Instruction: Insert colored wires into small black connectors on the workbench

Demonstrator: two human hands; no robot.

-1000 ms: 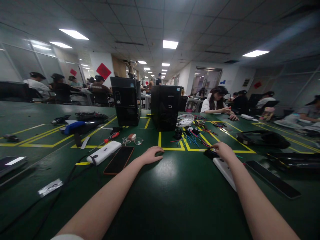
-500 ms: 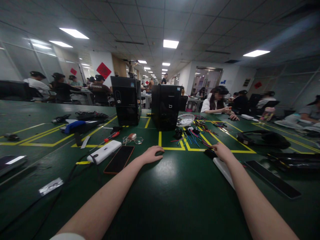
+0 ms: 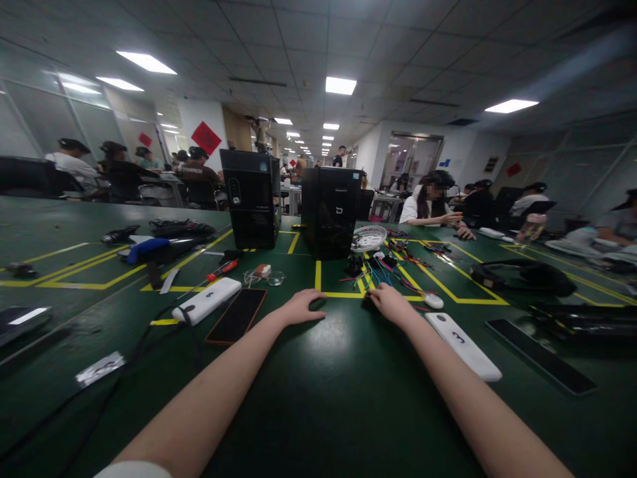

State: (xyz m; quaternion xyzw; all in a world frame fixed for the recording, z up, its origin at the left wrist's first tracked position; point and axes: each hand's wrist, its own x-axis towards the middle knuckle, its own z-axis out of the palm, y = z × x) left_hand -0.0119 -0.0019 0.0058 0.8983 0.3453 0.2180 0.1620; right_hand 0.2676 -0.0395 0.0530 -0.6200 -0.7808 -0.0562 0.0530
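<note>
My left hand (image 3: 303, 307) rests on the green tabletop with thumb and fingers apart, holding nothing, to the right of an orange-edged phone (image 3: 237, 317). My right hand (image 3: 391, 304) is closed, its fingertips pinched at a small black object (image 3: 367, 300) that is mostly hidden by the fingers. Just beyond it lie loose coloured wires (image 3: 382, 269) with black connectors (image 3: 355, 264). To the right of my right wrist are a small white oval case (image 3: 433, 301) and a white power bank (image 3: 465, 345) marked with a 3.
Two black computer towers (image 3: 331, 212) stand ahead. A white basket (image 3: 369, 238) sits behind the wires. At left are another white power bank (image 3: 208, 300), glasses (image 3: 271, 276) and a red screwdriver (image 3: 221, 271). At right lie a dark phone (image 3: 540, 355) and a black strap (image 3: 522, 275). A person (image 3: 430, 206) sits across.
My right hand has moved left with the small black object, away from the power bank, whose marking and the white oval case now show. My left hand has barely moved.
</note>
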